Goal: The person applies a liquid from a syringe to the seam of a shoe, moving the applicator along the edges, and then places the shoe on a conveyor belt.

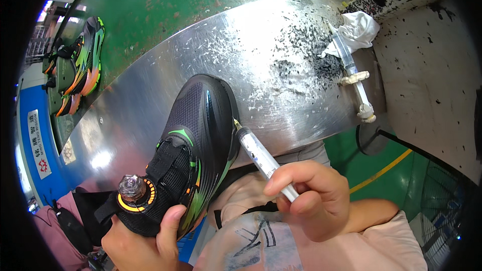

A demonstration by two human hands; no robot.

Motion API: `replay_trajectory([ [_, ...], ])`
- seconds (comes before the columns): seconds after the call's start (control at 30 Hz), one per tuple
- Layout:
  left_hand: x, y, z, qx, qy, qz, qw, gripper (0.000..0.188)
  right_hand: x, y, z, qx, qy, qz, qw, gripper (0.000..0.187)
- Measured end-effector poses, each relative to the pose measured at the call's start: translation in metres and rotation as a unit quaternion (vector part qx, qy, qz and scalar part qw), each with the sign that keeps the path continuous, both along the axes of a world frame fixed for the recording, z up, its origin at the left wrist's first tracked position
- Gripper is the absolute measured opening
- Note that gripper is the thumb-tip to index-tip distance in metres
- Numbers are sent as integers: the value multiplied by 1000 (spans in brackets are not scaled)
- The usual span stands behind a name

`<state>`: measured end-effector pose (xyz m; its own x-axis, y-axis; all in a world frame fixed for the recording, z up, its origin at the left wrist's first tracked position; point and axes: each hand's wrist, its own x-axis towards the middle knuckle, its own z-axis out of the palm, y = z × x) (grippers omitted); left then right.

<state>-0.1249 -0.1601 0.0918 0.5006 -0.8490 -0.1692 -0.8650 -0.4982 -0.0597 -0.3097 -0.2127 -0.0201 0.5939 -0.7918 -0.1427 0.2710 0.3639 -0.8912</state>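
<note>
A black sneaker (193, 135) with green and orange accents lies tilted in front of me, toe pointing away. My left hand (145, 243) is closed around its heel, thumb along the side. From the collar of the shoe rises a clear brownish knob (132, 188), within a yellow-and-black ring. My right hand (316, 195) grips a white syringe (258, 151) between thumb and fingers. The syringe's brass-coloured needle tip is at the edge where the upper meets the sole, near the toe; whether it touches cannot be made out.
A metal sheet (241, 35) with black smears covers the bench before me. At its right end lie a second syringe (346, 57) and a crumpled white cloth (359, 30). Several colourful sneakers (88, 60) stand at the far left. A stained panel (427, 65) rises on the right.
</note>
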Motion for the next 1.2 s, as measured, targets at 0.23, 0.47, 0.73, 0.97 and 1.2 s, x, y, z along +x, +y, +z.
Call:
replay_trajectory([
  [0.23,-8,5,-2,-7,-6,16,1000,36,5,21,-3,-110,34,-1,993,29],
  [0.47,-10,4,-3,-17,-9,21,1000,38,7,30,2,-152,39,19,987,33],
  [0.73,-6,16,-16,-83,64,40,994,28,3,43,-3,-205,33,52,977,35],
  [0.97,27,14,-7,-87,55,5,995,49,-12,14,13,-180,-24,12,983,34],
  [1.2,101,57,-33,-172,67,-263,947,53,5,-55,-13,-132,106,-32,985,40],
])
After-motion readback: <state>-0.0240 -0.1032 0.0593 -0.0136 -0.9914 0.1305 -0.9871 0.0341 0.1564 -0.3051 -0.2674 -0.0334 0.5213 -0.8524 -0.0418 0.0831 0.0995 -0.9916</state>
